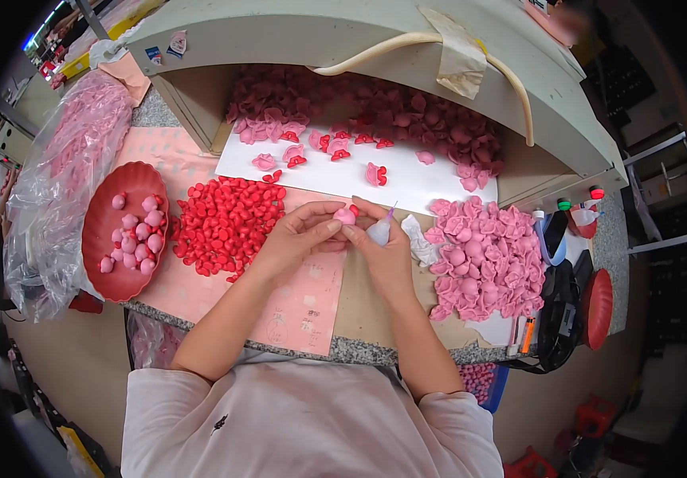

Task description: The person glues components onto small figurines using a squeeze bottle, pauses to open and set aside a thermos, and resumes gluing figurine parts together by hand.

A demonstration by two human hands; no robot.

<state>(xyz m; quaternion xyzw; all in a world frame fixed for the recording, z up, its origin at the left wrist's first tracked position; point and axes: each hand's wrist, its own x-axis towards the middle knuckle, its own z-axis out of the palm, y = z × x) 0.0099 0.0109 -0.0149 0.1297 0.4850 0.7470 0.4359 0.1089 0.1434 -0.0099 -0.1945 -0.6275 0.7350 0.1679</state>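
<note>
Pink piece between fingers, forearms converging

No legible text or numbers.

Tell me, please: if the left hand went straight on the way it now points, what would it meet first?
Beyond the small pink-and-red piece at its fingertips, the left hand would probably meet the right hand first; exact depth between them is unclear.

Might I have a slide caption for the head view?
Left hand and right hand hold a pink-red piece between red pieces and pink pieces.
</note>
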